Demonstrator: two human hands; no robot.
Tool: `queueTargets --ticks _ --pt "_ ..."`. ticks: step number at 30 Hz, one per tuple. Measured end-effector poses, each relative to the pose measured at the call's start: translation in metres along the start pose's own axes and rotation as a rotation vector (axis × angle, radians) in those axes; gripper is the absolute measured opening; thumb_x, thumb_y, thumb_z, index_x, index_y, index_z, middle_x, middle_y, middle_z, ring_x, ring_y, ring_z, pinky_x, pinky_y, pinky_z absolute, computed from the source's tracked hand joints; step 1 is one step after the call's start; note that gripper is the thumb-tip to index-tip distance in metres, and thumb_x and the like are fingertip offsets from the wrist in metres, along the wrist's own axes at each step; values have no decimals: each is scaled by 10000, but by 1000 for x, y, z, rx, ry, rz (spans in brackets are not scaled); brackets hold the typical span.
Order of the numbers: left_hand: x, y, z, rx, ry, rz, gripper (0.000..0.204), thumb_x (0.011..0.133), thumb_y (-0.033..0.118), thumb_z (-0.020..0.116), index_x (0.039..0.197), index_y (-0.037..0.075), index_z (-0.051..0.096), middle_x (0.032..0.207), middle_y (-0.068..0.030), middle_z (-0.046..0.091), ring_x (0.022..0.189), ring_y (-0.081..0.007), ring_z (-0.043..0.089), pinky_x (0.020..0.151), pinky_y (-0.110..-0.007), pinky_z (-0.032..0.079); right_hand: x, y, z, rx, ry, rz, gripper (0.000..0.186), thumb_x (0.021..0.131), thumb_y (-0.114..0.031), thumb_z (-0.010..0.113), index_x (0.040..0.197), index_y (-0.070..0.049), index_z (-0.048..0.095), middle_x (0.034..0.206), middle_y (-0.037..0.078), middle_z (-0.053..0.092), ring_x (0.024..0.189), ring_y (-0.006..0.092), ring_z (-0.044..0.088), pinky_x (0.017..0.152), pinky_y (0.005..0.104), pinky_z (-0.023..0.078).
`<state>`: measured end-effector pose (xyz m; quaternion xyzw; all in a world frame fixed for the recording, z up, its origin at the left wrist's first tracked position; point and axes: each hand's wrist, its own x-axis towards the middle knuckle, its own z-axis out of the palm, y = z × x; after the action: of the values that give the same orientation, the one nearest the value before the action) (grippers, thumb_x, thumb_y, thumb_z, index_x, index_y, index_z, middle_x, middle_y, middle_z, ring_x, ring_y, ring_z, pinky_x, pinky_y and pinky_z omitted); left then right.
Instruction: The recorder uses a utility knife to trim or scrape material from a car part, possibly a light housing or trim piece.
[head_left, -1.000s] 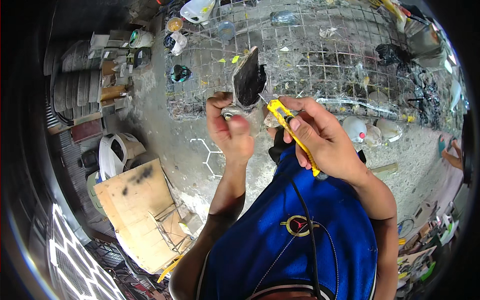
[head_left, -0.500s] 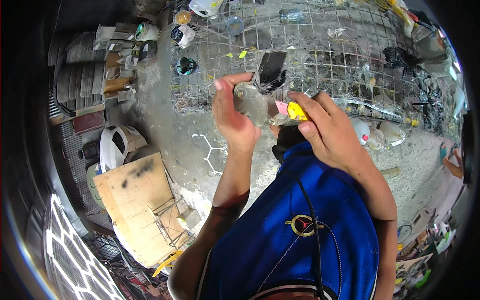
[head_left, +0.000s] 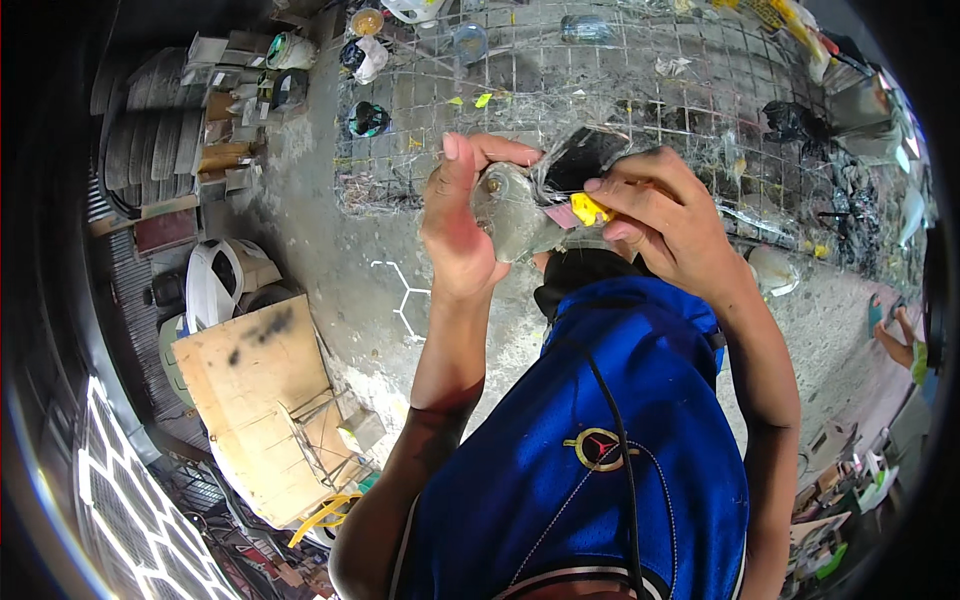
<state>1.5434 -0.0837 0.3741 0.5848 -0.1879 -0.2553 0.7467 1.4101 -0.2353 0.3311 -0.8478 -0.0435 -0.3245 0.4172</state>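
Observation:
My left hand [head_left: 458,230] is curled around a cloudy, see-through rounded piece [head_left: 508,212] with a small round spot near its top. One of its fingers reaches along the far side of that piece. Just beyond is a flat black piece [head_left: 580,160] edged in clear film; whether it is joined to the cloudy piece I cannot tell. My right hand [head_left: 665,215] pinches a small yellow object [head_left: 590,209]. A flat pink part [head_left: 562,215] sticks out of it toward the cloudy piece. Its exact kind is unclear.
Ahead lies a wire grid [head_left: 650,85] strewn with film scraps, jars and a black plastic bag [head_left: 790,118]. At left are a stained wooden board [head_left: 255,400], a white curved shell [head_left: 210,285] and stacked boxes. Another person's legs [head_left: 895,340] show at far right.
My right hand has moved slightly up and toward the right, with the yellow object. The black piece has swung to the right and the cloudy piece has turned in my left hand.

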Motion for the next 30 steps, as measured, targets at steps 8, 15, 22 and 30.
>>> queueTargets --ticks 8,15,22,30 --pt "-6 7 8 72 -72 -76 544 1045 380 307 893 -28 632 850 -94 637 803 -150 595 784 -291 454 -10 -2 9 36 69 21 402 716 -108 771 1109 -126 690 947 47 607 840 226 566 742 332 474" --pt "-4 3 3 397 -112 106 563 1051 354 267 898 -46 633 898 -119 666 826 -152 590 809 -309 432 -11 -19 16 51 204 147 360 712 -101 781 1063 -110 701 923 53 605 823 224 567 717 319 465" --pt "-3 -5 0 408 154 323 582 1035 411 230 895 -5 611 806 -46 589 750 -110 501 701 -258 365 -8 -60 -21 137 162 505 244 899 -205 637 1063 -25 631 907 93 579 815 225 574 702 317 458" --pt "-4 -19 -2 433 86 588 324 998 252 408 886 -4 571 867 -59 560 798 -101 477 724 -239 350 -2 -61 5 725 89 938 256 1031 -251 433 1028 -22 546 724 31 536 558 75 517 510 244 435"
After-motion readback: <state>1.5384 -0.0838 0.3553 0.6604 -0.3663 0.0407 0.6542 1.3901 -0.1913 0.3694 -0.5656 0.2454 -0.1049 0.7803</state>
